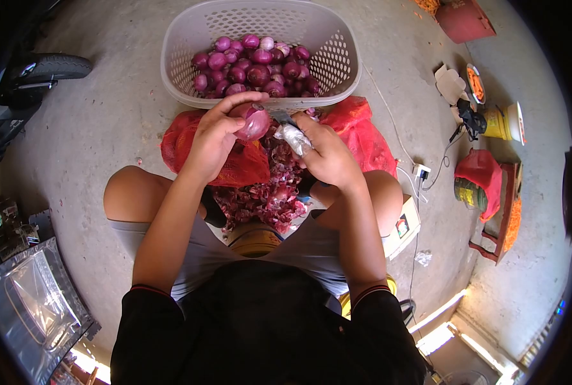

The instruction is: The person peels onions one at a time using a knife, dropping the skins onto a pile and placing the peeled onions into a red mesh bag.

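Observation:
My left hand [214, 136] is closed around a red onion [254, 123], held up just in front of the basket. In my right hand [329, 154] is a small knife [293, 137], its handle wrapped in something whitish and crinkled. The dark blade points toward the onion; whether it touches cannot be told. Beyond both hands, a grey perforated plastic basket [177, 70] holds many purple-red onions [258, 75]. Below the hands lies a heap of onion skins [270, 199] on the floor between my legs.
Red mesh sacks [369, 138] lie on both sides of the skins. A cable and a power socket [420, 172] are on the floor at right, near a white box [404, 228]. A yellow bucket [499, 123] stands by the wall. A motorcycle wheel [58, 66] is at far left.

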A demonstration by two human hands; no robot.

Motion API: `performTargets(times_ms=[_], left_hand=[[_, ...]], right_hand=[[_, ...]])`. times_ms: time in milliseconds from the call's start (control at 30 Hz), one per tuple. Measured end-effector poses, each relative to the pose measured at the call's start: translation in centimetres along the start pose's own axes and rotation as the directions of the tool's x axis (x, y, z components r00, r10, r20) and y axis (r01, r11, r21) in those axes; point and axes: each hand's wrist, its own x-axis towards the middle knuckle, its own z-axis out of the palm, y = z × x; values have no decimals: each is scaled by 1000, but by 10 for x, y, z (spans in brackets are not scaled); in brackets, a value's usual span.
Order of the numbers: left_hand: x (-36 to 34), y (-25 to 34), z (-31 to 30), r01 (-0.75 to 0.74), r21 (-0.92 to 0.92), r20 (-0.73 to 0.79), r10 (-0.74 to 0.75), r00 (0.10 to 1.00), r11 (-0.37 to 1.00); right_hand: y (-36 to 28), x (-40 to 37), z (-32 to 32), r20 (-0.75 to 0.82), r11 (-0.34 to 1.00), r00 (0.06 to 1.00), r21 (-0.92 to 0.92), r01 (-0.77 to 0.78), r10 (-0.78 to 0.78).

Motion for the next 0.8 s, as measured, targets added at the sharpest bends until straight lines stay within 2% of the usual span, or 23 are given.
performTargets(times_ms=[100,500,733,800], left_hand=[[-1,0,-1,22,38,-11,-22,1000,999],[-2,0,-3,23,97,-20,-21,1000,995],[-2,-2,-3,16,129,-18,-14,1000,992],[-2,-3,-2,38,15,-24,-38,999,999]], right_hand=[[3,2,4,-27,995,996,-42,85,-86],[-2,0,8,-118,993,990,-92,72,-83],[-2,0,6,-86,993,993,-87,78,-86],[-3,0,6,-81,995,994,-81,61,-67]])
